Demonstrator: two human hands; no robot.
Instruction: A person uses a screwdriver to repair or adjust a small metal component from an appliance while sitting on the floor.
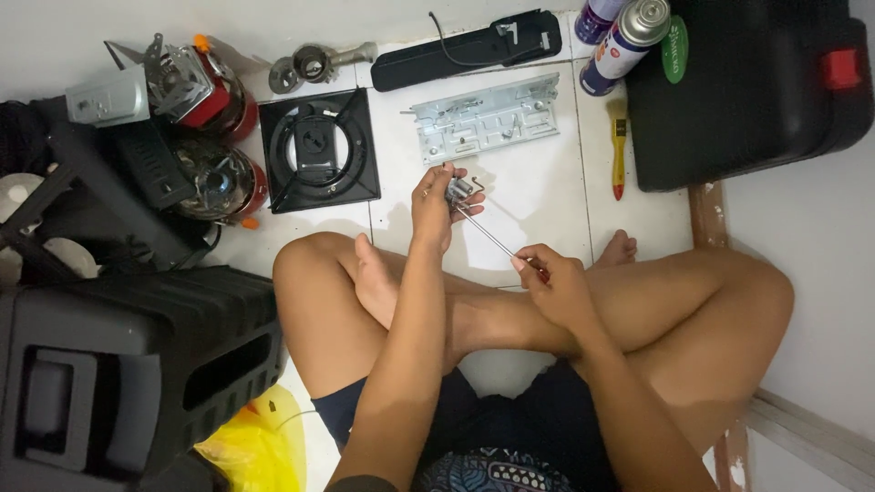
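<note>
I sit cross-legged on a white tiled floor. My left hand [436, 208] grips a small metal valve part [458, 189] with a bent rod sticking out of it. My right hand [551, 284] holds a thin screwdriver [492, 233] whose shaft runs up and left, its tip at the metal part. Both hands hover above my crossed legs. Just beyond the hands a flat grey metal bracket plate [484, 118] lies on the floor.
A black square burner plate [318, 150] lies left of the bracket. Red camping stove bodies [211, 137], a black plastic stool [118, 364] and a yellow bag [260, 446] stand at left. A black case [756, 91], spray cans [624, 36], a yellow-handled brush [619, 150] and a black cover [474, 47] lie beyond.
</note>
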